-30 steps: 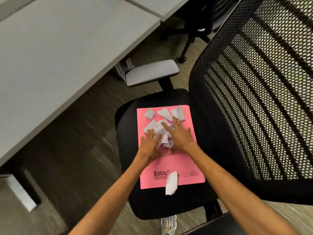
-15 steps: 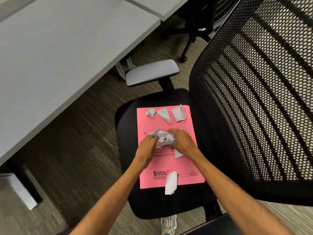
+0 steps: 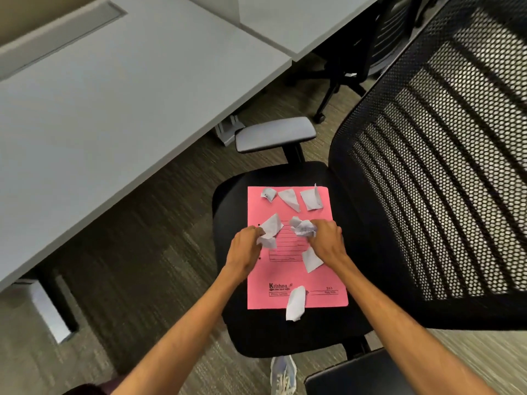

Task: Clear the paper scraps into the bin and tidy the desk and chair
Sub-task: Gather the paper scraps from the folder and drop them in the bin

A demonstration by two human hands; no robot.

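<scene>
A pink file folder [image 3: 296, 275] lies flat on the black chair seat [image 3: 228, 212]. Several white paper scraps lie on it. Three scraps [image 3: 289, 197] rest along its far edge, one scrap [image 3: 311, 259] sits by my right wrist, and one scrap [image 3: 296, 303] overhangs its near edge. My left hand [image 3: 246, 248] pinches flat scraps [image 3: 270, 228] at the folder's left side. My right hand [image 3: 325, 238] grips a crumpled wad of scraps [image 3: 302, 228]. No bin is in view.
The chair's mesh backrest [image 3: 445, 155] rises on the right, and its grey armrest [image 3: 275, 133] sits beyond the seat. A grey desk [image 3: 108, 104] spans the left. Another chair's base [image 3: 336, 81] stands behind. My shoe [image 3: 282, 374] shows below the seat.
My hands gathered the middle scraps together, then drew apart, each holding some scraps. The folder's printed lines between them are uncovered.
</scene>
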